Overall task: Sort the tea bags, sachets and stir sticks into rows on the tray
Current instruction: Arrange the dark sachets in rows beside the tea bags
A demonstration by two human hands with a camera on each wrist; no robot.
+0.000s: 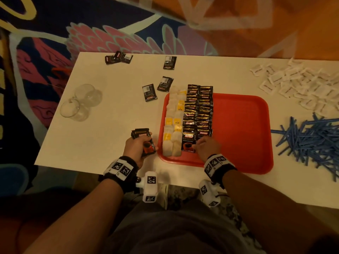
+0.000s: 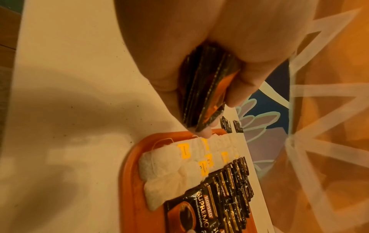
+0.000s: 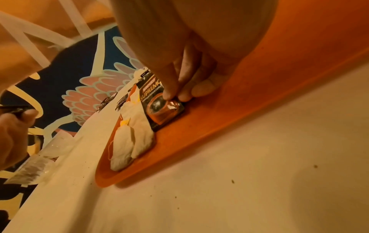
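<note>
Placing a sachet at the near end of a row. The right hand [image 1: 208, 148] pinches the near corner of a black foil coffee sachet [image 1: 189, 143] lying flat on the red plastic tray [image 1: 242, 129], just beside the white paper tea bags [image 1: 172, 125]. The left hand [image 1: 136, 150], on the white counter [image 1: 110, 110] just left of the tray, grips a stack of black sachets [image 1: 143, 139]. Advice: square the sachet's edges with its row before release, overlapping evenly. White sachets [image 1: 300, 85] and blue stir sticks [image 1: 311, 140] remain unsorted, well right of the tray.
</note>
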